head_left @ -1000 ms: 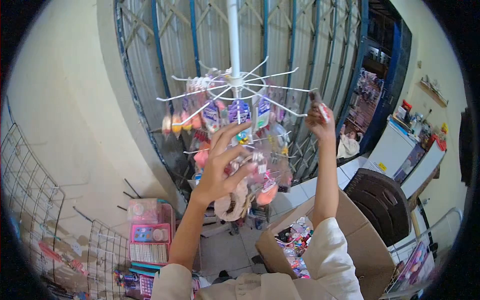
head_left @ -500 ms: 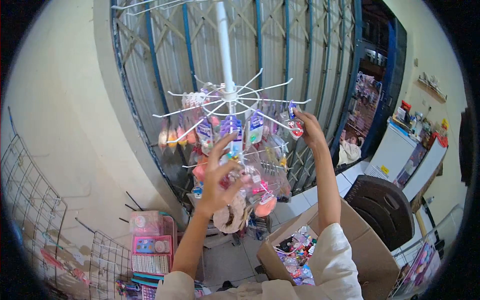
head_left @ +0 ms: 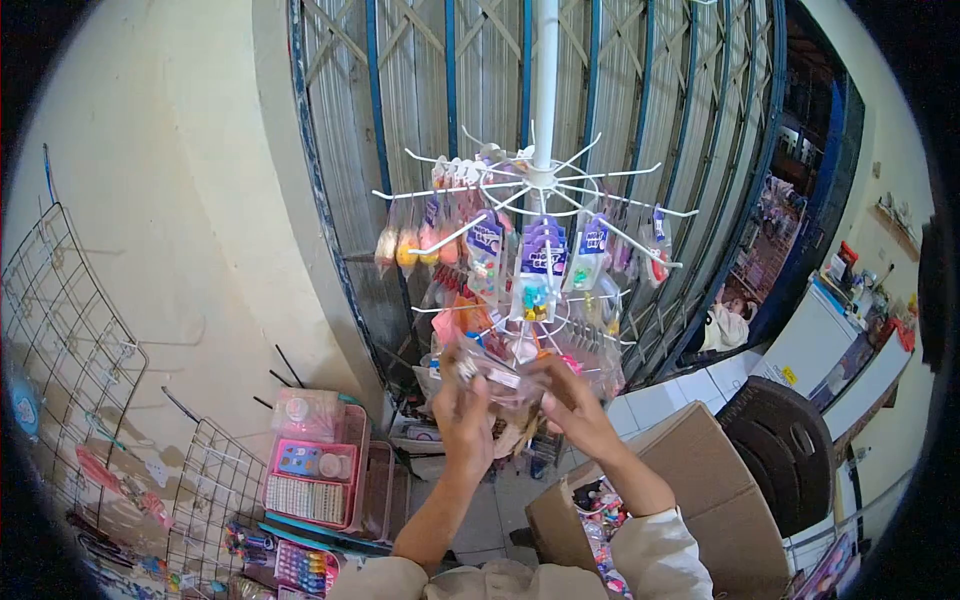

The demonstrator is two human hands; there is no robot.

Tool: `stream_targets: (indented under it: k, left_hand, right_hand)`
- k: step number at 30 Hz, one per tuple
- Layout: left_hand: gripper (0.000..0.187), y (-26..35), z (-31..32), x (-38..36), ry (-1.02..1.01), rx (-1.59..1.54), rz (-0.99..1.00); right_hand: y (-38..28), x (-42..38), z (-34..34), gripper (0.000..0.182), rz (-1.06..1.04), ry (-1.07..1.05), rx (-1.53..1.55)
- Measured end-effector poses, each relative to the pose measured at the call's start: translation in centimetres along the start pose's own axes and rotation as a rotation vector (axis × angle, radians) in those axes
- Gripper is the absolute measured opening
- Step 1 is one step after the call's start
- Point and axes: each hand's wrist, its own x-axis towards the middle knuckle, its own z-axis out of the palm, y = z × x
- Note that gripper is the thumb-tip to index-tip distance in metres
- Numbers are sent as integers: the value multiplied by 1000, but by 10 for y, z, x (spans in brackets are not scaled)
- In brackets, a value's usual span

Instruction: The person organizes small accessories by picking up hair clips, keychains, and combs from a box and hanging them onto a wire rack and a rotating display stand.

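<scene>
In front of a white display rack (head_left: 545,110) my two hands are close together at chest height. A clear plastic packet (head_left: 508,384) with a small white label is between them; blur hides its contents. My left hand (head_left: 464,425) is closed on its left side. The fingers of my right hand (head_left: 585,418) pinch its right edge. Behind them, purple-topped packets (head_left: 541,255) with small coloured pieces hang from the rack's hooks. A small packet with a red item (head_left: 657,258) hangs alone on a right-hand hook.
An open cardboard box (head_left: 690,500) holding many small packets stands at lower right, beside a dark chair (head_left: 775,450). Pink trays (head_left: 310,490) of goods and wire grids (head_left: 75,310) are on the left. A person (head_left: 728,322) is by the doorway.
My right hand has let go of the small red packet, which stays on the hook, and has come down to my left hand. Both now hold a clear packet. The view has shifted.
</scene>
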Motion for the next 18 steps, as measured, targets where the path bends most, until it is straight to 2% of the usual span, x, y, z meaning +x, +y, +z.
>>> stream_targets:
  k: [1, 3, 4, 5, 7, 8, 10, 12, 14, 16, 18]
  left_hand:
    - [23, -1, -7, 0, 0, 2, 3]
    - [27, -6, -25, 1, -191, 442, 253]
    - [29, -4, -29, -1, -172, 548, 262]
    - [29, -4, -32, -2, -171, 549, 272]
    - [32, -3, -36, -2, -193, 558, 174]
    - [39, -3, -39, 9, -201, 606, 345]
    - [49, 3, -45, 45, 92, 327, 298]
    - [52, 38, -39, 97, 212, 618, 517]
    - [55, 58, -32, 144, 99, 678, 594]
    - [56, 56, -39, 187, -20, 578, 339]
    - [56, 53, -37, 190, -108, 536, 270]
  right_hand:
    - [2, -1, 5, 25, 232, -91, 222]
    - [19, -3, 12, 24, 139, -40, 300]
    - [26, -1, 14, 24, 49, 13, 376]
    - [30, 0, 15, 24, 42, 6, 377]
    - [23, 4, 19, 21, 37, 123, 346]
    - [14, 6, 22, 17, 32, 159, 442]
    - [9, 10, 20, 15, -6, 177, 390]
    - [13, 11, 12, 13, -28, 202, 274]
    - [7, 11, 12, 13, -33, 216, 267]
    - [8, 10, 9, 14, -43, 234, 257]
    - [17, 7, 2, 15, -30, 208, 206]
